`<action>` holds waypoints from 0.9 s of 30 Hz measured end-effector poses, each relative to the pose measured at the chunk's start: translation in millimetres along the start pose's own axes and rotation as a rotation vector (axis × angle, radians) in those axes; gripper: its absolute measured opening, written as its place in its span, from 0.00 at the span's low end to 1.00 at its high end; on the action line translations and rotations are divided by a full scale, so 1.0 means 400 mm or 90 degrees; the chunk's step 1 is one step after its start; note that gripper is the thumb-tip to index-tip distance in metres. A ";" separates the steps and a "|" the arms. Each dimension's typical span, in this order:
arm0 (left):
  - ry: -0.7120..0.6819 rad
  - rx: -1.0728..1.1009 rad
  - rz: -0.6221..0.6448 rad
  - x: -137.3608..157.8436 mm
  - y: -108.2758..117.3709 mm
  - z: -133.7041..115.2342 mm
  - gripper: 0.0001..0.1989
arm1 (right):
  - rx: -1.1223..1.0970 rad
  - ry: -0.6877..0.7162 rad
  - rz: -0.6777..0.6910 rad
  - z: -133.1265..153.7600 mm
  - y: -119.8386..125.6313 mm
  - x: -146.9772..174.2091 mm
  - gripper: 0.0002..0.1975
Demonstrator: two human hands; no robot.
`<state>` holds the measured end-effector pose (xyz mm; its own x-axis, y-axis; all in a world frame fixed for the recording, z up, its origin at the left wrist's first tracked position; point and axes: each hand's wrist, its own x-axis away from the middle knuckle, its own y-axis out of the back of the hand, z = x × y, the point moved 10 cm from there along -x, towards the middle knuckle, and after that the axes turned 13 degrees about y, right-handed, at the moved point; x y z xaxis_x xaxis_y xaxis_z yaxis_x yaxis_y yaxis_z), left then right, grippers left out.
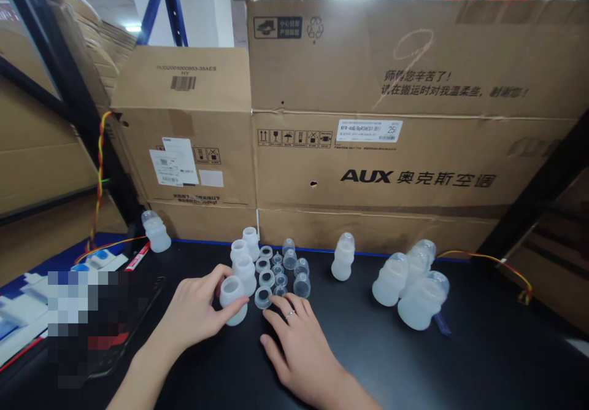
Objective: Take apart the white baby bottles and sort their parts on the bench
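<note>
My left hand has its thumb and fingers around the nearest open-topped baby bottle, a frosted white one standing on the black table. Behind it stand several more open bottles in a cluster. My right hand, a ring on one finger, is open, with its fingertips beside the front screw collar. More collars run back in a column. Next to them are small clear nipples and, farther right, domed clear caps.
Capped bottles stand at the right, at centre back and at the far left. A large cardboard sheet walls off the back. Left of my arm lie a dark flat item, partly blurred out, and a red marker.
</note>
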<state>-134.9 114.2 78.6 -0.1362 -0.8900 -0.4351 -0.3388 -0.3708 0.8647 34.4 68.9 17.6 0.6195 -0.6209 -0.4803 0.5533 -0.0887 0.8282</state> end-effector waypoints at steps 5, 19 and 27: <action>0.040 0.017 -0.007 -0.006 -0.010 0.011 0.18 | 0.014 -0.009 0.027 -0.009 -0.007 0.001 0.19; 0.145 0.069 -0.036 -0.019 -0.023 0.038 0.22 | 0.137 0.055 -0.058 -0.008 0.068 -0.013 0.22; 0.129 0.074 -0.191 -0.004 0.022 0.034 0.33 | 0.227 -0.151 -0.425 -0.255 0.292 0.102 0.29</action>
<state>-150.4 115.9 83.7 0.1680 -0.7854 -0.5957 -0.4403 -0.6004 0.6675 181.3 112.6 65.3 0.0619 -0.4943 -0.8671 0.5295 -0.7201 0.4484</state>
